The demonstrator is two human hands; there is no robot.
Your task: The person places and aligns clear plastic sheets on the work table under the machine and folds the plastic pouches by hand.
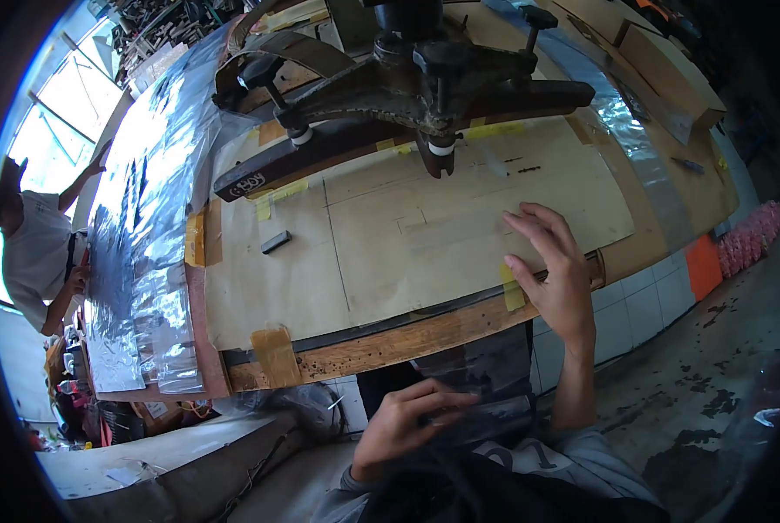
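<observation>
My right hand (554,270) is over the near right part of a large pale sheet (390,227), its thumb and fingers apart with nothing in them. Just under its thumb, a yellow tape strip (513,288) crosses the sheet's near edge. My left hand (412,425) is off the table, in front of my body below the wooden edge (390,344). Its fingers point right, loosely bent and slightly blurred, and I see nothing held. Thin dark lines mark the sheet. A small dark block (276,242) lies on its left part.
A heavy dark metal fixture (425,87) with several arms and knobs stands over the sheet's far side, on a dark bar (259,179). Shiny plastic film (146,235) covers the left side. Another person (41,235) stands at the far left. A cardboard box (669,78) sits back right.
</observation>
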